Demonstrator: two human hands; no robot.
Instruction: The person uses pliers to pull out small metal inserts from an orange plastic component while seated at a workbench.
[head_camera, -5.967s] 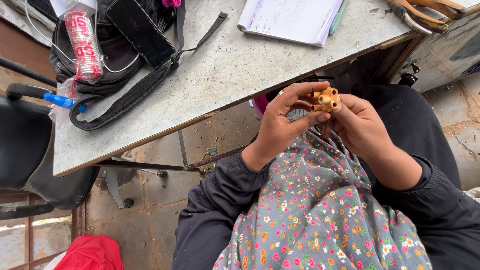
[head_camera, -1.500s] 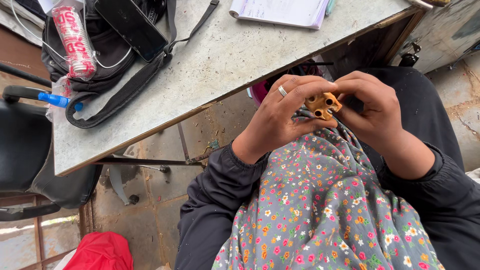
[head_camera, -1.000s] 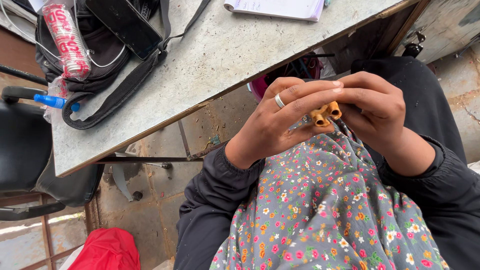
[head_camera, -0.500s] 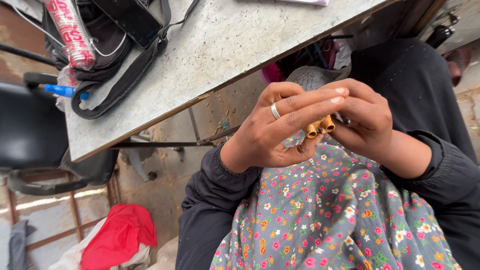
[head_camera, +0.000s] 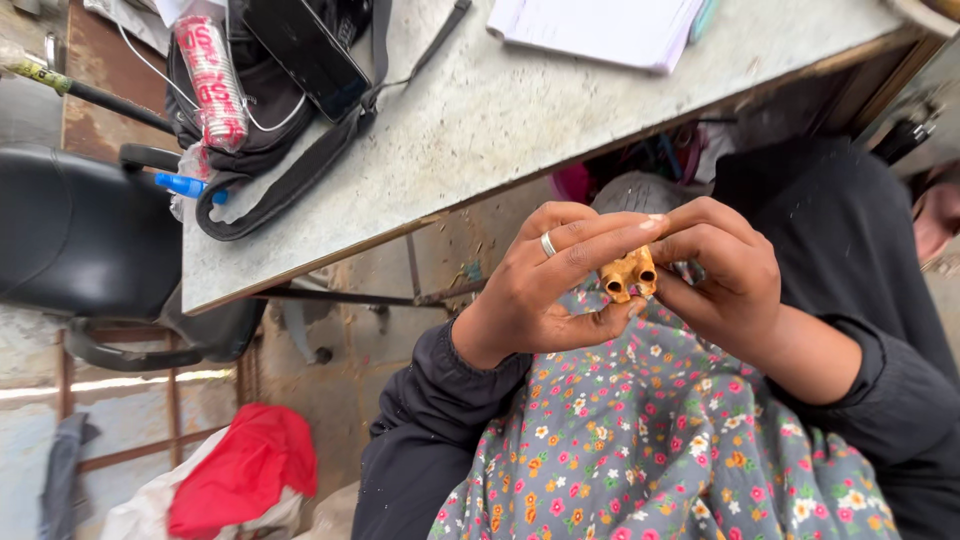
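— Head view: what sits between the hands?
— A small orange-brown part with round holes (head_camera: 629, 275), above the flowered cloth (head_camera: 660, 440). The left hand (head_camera: 545, 290) closes thumb and fingers on it from nine o'clock; the right hand (head_camera: 725, 275) pinches it from three o'clock.
— And around them?
— At eleven o'clock, a grey table (head_camera: 480, 120) bears a black bag (head_camera: 285, 90) and papers (head_camera: 595, 25).

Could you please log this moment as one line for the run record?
left hand: grips brass fitting | right hand: grips same fitting | position: above floral fabric, beside table
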